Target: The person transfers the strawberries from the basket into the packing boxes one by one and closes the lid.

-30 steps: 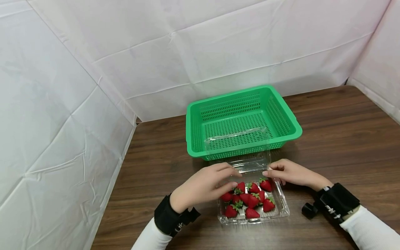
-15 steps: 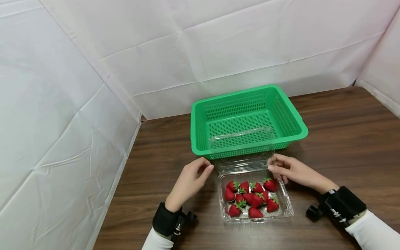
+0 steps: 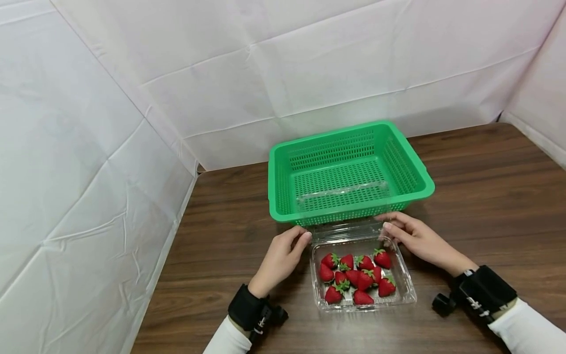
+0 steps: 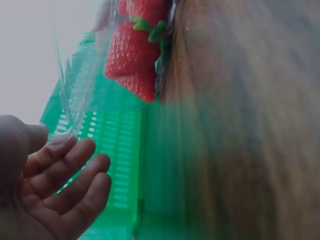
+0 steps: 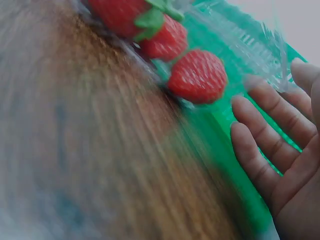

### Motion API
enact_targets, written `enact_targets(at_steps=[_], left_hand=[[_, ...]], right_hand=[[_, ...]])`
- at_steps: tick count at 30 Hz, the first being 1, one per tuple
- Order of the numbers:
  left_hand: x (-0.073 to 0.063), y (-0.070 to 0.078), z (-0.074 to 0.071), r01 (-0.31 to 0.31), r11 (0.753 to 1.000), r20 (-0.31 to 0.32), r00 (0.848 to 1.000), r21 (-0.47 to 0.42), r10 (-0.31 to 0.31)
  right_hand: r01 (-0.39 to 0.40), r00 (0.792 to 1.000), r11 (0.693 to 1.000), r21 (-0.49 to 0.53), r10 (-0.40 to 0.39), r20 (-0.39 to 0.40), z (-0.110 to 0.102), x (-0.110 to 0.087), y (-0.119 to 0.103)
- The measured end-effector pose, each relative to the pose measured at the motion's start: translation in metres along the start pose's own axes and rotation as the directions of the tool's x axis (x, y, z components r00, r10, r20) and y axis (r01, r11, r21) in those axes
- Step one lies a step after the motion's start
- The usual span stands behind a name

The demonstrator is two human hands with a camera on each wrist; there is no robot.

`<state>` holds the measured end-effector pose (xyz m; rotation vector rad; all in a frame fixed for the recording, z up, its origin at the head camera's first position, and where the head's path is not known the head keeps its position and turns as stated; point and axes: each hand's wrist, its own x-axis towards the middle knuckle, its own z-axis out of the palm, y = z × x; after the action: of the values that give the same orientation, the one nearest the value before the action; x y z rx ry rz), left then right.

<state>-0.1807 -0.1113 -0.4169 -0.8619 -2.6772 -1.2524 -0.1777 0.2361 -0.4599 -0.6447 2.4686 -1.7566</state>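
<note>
A clear plastic clamshell box [image 3: 320, 305] sits on the table with several red strawberries [image 3: 362, 280] in its base. Its transparent lid [image 3: 345, 206] stands raised at the back, overlapping the green basket in the head view. At the hinge's left end, my left hand [image 3: 281, 251] pinches the lid's lower corner between thumb and index finger. The left wrist view shows that thumb [image 4: 37, 136] against the plastic edge, the other fingers loosely bent. My right hand [image 3: 417, 238] pinches the lid's right corner by the hinge, its remaining fingers [image 5: 255, 155] spread along the side.
Directly behind the box stands a green perforated basket [image 3: 276, 187] with nothing in it. White cloth walls [image 3: 221, 88] close off the back and sides of the wooden table [image 3: 212, 236]. Each wrist wears a black camera strap [image 3: 486, 290].
My left hand has moved from over the strawberries out to the left, then in to the lid's left corner. My right hand has shifted slightly back along the right hinge corner.
</note>
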Motion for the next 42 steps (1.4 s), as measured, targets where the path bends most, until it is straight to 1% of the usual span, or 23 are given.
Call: enact_targets(at_steps=[5, 11, 15, 19, 25, 30, 35, 39, 42], left_hand=[[0.006, -0.002, 0.003, 0.039, 0.999, -0.003, 0.999, -0.027, -0.039], [0.011, -0.003, 0.005, 0.076, 0.995, 0.017, 0.997, -0.067, -0.075], [0.013, 0.0, 0.005, 0.081, 0.993, 0.016, 0.997, -0.091, -0.079], [0.014, 0.0, 0.006, 0.087, 0.99, -0.009, 0.996, -0.109, -0.088], [0.012, -0.001, 0.008, 0.099, 0.985, -0.054, 0.993, -0.139, -0.107], [0.009, 0.0, 0.007, 0.082, 0.986, -0.072, 0.993, -0.145, -0.093], [0.01, 0.002, 0.006, 0.054, 0.987, -0.087, 0.994, -0.151, -0.068], [0.012, 0.005, 0.003, 0.031, 0.985, -0.097, 0.994, -0.17, -0.048], [0.013, 0.007, 0.002, 0.02, 0.982, -0.112, 0.993, -0.185, -0.041]], right_hand=[[0.0, 1.0, 0.999, 0.041, 0.0, -0.005, 0.0, -0.001, 0.003], [-0.025, 0.999, 0.999, 0.032, 0.026, -0.027, -0.001, -0.005, 0.001], [-0.039, 0.997, 0.999, -0.019, 0.038, -0.072, -0.004, -0.007, -0.001], [-0.044, 0.99, 0.994, -0.097, 0.03, -0.138, -0.004, -0.008, -0.003], [-0.08, 0.975, 0.983, -0.164, 0.044, -0.216, -0.002, -0.01, -0.005], [-0.072, 0.967, 0.978, -0.194, 0.021, -0.255, 0.0, -0.013, -0.009], [-0.064, 0.959, 0.98, -0.189, 0.008, -0.282, -0.002, -0.014, -0.018], [-0.064, 0.955, 0.979, -0.192, 0.004, -0.296, -0.003, -0.014, -0.025], [-0.053, 0.954, 0.974, -0.222, -0.016, -0.299, -0.004, -0.015, -0.027]])
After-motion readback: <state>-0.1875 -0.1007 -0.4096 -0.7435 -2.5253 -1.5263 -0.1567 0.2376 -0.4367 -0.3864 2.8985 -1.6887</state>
